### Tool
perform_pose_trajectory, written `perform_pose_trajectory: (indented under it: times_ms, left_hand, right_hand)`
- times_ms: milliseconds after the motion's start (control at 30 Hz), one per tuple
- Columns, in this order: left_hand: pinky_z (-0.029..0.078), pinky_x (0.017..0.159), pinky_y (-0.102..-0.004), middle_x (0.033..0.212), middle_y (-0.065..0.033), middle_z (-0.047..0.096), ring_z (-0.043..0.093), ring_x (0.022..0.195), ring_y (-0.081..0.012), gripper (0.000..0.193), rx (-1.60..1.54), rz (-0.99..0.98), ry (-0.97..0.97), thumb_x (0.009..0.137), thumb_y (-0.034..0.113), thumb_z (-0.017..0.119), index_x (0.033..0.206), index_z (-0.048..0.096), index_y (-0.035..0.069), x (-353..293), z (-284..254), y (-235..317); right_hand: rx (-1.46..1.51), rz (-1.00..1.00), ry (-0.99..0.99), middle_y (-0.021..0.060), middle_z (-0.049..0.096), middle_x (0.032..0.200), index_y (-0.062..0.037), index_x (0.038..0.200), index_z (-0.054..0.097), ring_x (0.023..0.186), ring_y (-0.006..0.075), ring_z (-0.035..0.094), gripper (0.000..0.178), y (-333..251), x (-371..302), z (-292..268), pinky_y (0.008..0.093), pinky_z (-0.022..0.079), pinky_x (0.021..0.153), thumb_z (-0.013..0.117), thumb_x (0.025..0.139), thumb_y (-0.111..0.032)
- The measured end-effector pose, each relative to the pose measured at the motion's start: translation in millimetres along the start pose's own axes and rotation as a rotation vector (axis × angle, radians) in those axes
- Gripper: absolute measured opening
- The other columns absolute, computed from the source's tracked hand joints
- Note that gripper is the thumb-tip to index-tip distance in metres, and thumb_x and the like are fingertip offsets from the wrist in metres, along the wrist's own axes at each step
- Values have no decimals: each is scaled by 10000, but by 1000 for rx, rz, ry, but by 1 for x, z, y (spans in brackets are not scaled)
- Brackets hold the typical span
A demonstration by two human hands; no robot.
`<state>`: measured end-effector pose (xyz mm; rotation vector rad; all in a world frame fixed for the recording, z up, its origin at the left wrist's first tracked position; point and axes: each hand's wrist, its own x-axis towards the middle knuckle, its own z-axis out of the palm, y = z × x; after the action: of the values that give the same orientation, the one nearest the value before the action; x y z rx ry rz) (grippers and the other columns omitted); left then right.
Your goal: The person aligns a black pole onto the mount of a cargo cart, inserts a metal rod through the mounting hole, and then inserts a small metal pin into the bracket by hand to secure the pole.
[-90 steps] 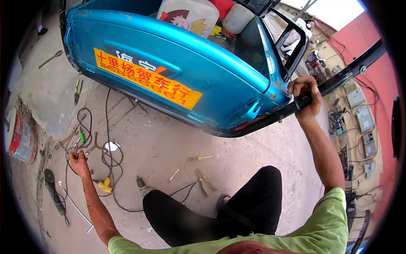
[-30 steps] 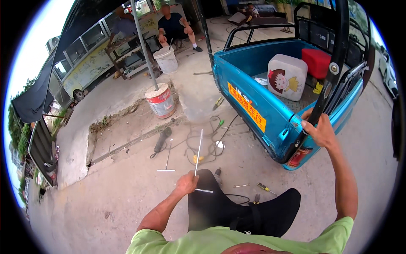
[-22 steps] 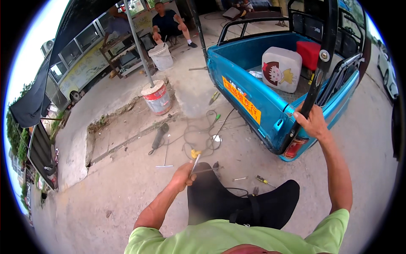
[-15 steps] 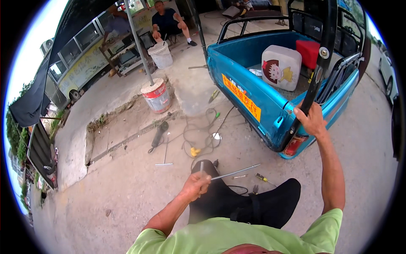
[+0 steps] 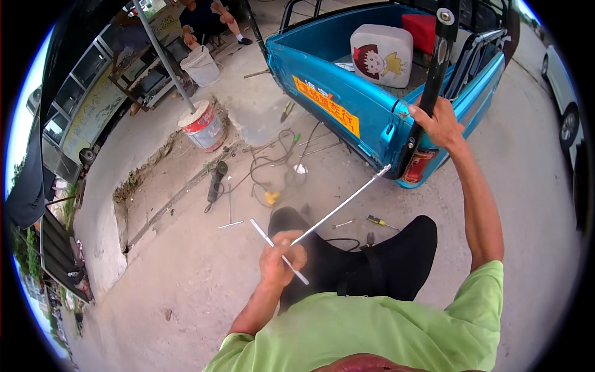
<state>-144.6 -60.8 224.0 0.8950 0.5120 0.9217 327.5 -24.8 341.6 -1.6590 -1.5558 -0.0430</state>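
My left hand (image 5: pixel 277 265) is closed round the crossbar of a T-handle socket wrench (image 5: pixel 339 208). Its long shaft slants up and right, and its tip appears at the lower rear corner of a blue cargo tricycle bed (image 5: pixel 372 102); I cannot tell whether they touch. Higher up on the right, my right hand (image 5: pixel 443 126) grips a black metal post (image 5: pixel 439 59) at that same corner, just above the red tail light (image 5: pixel 420 167). In the bed sit a pale cushion with a cartoon girl (image 5: pixel 381 56) and a red box-like thing (image 5: pixel 419 32).
On the ground lie an angle grinder (image 5: pixel 217 181), tangled cable (image 5: pixel 273 164), a second T-handle wrench (image 5: pixel 231 208), a yellow-handled screwdriver (image 5: pixel 378 220) and pliers (image 5: pixel 286 111). A paint bucket (image 5: pixel 203 127) holds a pole. Behind, a person (image 5: pixel 204 18) sits near a white bucket (image 5: pixel 200 66).
My left hand has turned the T-handle wrench, so its shaft now points more steeply up toward the tricycle corner. My right hand stays on the post. The whole view has shifted.
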Motion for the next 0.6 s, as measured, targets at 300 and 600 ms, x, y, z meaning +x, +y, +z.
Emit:
perform_pose_trajectory:
  times_ms: [300, 600]
  left_hand:
    - [406, 467, -292, 647, -126, 587, 491, 477, -163, 307, 129, 182, 52, 1036, 202, 528, 1199, 639, -33, -2, 25, -4]
    - [471, 501, -260, 752, -170, 656, 544, 530, -158, 327, 373, 291, -79, 1031, 193, 558, 1213, 633, -68, -1, 54, -8]
  right_hand:
    - [-27, -27, 28, 50, 516, 649, -94, 781, 647, 672, 166, 540, 664, 11, 6, 22, 376, 431, 627, 548, 866, -745]
    - [-90, 3, -25, 100, 634, 722, -63, 856, 718, 732, 224, 639, 665, 12, 4, 20, 404, 495, 659, 564, 873, -710]
